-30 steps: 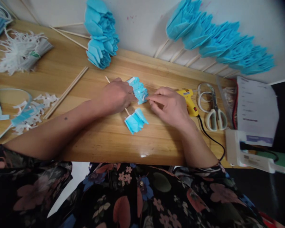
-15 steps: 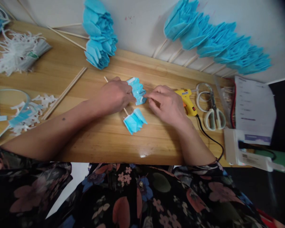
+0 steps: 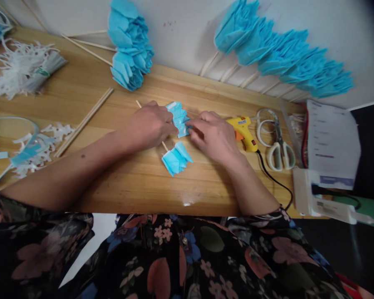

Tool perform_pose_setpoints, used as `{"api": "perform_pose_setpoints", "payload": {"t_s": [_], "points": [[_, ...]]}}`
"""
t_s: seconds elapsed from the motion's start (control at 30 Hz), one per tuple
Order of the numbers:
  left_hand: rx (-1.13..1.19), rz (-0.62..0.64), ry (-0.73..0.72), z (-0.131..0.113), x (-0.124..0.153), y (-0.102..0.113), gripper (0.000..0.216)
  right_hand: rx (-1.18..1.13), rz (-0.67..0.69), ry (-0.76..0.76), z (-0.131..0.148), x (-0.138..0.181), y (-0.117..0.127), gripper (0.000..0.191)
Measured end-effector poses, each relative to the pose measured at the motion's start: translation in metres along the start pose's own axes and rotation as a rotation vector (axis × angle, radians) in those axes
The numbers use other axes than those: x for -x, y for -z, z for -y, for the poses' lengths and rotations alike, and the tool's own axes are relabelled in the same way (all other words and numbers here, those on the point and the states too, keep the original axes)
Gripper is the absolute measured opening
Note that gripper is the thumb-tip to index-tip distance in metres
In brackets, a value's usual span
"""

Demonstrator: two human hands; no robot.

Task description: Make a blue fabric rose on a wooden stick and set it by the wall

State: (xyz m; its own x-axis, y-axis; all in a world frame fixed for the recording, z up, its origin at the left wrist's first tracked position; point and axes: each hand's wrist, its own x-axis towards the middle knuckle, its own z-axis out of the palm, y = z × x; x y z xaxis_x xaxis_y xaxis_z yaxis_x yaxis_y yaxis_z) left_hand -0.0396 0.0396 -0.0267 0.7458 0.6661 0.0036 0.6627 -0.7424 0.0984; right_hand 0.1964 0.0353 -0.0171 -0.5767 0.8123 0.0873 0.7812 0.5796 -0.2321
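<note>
A small strip of blue pleated, mask-like material [image 3: 178, 113] lies on the table between my hands. At its left edge the bent fingers of my left hand [image 3: 152, 126] are closed on it. The fingertips of my right hand [image 3: 214, 133] come together on its right edge, partly hiding it. A thin wooden stick [image 3: 165, 145] runs beneath my left hand, its other end showing beyond the knuckles. On the near end of that stick is a bunched blue piece [image 3: 177, 159]. Whether my left hand also grips the stick is hidden.
A yellow glue gun [image 3: 244, 133] and white-handled scissors [image 3: 280, 155] lie on the right. Blue flowers on sticks [image 3: 280, 54] lean along the wall, with more flowers [image 3: 131, 45] at back left. Loose sticks [image 3: 84, 122], white scraps [image 3: 59, 132] and a white bundle [image 3: 28, 70] are left.
My right hand has moved slightly left, its fingertips now further over the right edge of the blue strip. My left hand and the stick look unmoved.
</note>
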Motion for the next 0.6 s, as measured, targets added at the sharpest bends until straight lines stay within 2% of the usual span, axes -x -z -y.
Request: {"api": "perform_pose_setpoints", "payload": {"t_s": [0.17, 0.37, 0.53, 0.6], "points": [[0.059, 0.018, 0.031, -0.002, -0.003, 0.005, 0.037, 0.003, 0.004, -0.011, 0.000, -0.003, -0.002, 0.024], [-0.008, 0.055, 0.025, -0.002, -0.002, 0.004, 0.038, -0.019, -0.004, -0.041, 0.000, -0.006, 0.000, 0.023], [0.010, -0.073, -0.053, 0.004, -0.001, -0.007, 0.035, -0.008, -0.003, -0.042, 0.001, -0.008, -0.002, 0.021], [0.008, -0.084, -0.053, 0.004, -0.001, -0.007, 0.033, 0.008, 0.006, -0.042, 0.002, -0.009, -0.003, 0.021]]}}
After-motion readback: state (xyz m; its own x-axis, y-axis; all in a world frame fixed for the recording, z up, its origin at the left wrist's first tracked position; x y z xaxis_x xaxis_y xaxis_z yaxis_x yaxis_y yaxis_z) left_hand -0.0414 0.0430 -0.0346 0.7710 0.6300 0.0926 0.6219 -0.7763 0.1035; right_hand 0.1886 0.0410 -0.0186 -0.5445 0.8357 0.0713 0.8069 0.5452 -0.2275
